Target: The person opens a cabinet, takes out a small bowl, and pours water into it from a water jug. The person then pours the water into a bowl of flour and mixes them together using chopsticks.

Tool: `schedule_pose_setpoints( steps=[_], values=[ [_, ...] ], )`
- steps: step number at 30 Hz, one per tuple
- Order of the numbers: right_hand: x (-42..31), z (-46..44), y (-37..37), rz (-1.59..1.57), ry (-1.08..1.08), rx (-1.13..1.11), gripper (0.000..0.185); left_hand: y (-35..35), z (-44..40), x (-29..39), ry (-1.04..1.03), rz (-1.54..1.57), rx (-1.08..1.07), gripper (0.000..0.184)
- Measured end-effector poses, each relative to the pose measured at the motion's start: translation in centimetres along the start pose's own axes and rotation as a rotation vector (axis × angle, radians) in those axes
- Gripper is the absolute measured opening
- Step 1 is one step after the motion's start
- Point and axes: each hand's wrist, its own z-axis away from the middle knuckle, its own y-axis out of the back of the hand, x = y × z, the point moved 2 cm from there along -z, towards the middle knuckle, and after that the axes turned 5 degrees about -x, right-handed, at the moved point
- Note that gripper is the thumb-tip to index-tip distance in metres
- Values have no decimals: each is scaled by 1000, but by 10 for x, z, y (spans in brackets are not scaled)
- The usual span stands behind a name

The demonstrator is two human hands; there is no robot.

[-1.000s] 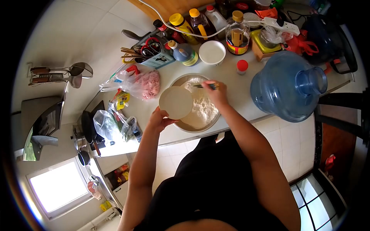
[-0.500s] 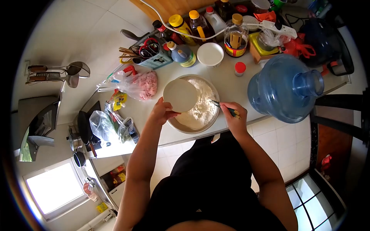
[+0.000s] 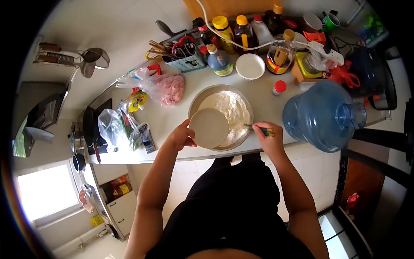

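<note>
A wide metal basin (image 3: 194, 100) with white flour (image 3: 235, 105) in it stands on the counter near its front edge. My left hand (image 3: 183, 137) grips the rim of a pale round bowl (image 3: 209, 128), held over the near left part of the basin. The bowl covers some of the flour; whether it holds anything is unclear. My right hand (image 3: 271, 139) is closed around the patterned dark green handle of a utensil (image 3: 264, 130) at the basin's right side. Its tip reaches into the flour, so its kind cannot be made out.
A large blue water jug (image 3: 321, 114) lies at the right. A red-capped jar (image 3: 279, 87), a white bowl (image 3: 250, 67) and several sauce bottles (image 3: 220, 61) stand behind the basin. Bagged pink minced meat (image 3: 170, 87) and plastic-wrapped vegetables (image 3: 118, 129) lie at the left.
The pale bowl in my left hand has come nearer to me, over the basin's near edge. My right hand has also shifted slightly toward me with the utensil. The whole view has shifted.
</note>
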Motion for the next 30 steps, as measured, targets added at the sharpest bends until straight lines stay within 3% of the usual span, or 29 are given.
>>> schedule_pose_setpoints(
  steps=[4,9,11,14,19,21,25,27,30],
  values=[
    [24,1,-40,-103,-51,-127,10,11,12,-12,0,24,21,73],
    [41,-32,-86,-148,-49,-85,13,17,24,-18,-52,79,57,72],
    [47,-50,-86,-414,-194,-22,14,18,26,-20,-74,95,50,71],
    [53,-62,-65,-354,-30,60,15,16,26,-20,-98,98,15,70],
    [50,-38,-48,-202,-137,-87,13,13,31,-24,-173,154,19,69],
    [40,-33,-70,-75,35,-126,13,14,28,-26,-177,160,19,69],
    [46,-67,-81,-250,-90,-52,13,18,27,-25,-157,104,36,69],
    [47,-72,-58,-242,0,-24,13,18,28,-22,-157,84,40,69],
    [31,-55,-21,-117,-73,-169,11,23,24,-21,-160,62,38,69]
  ],
)
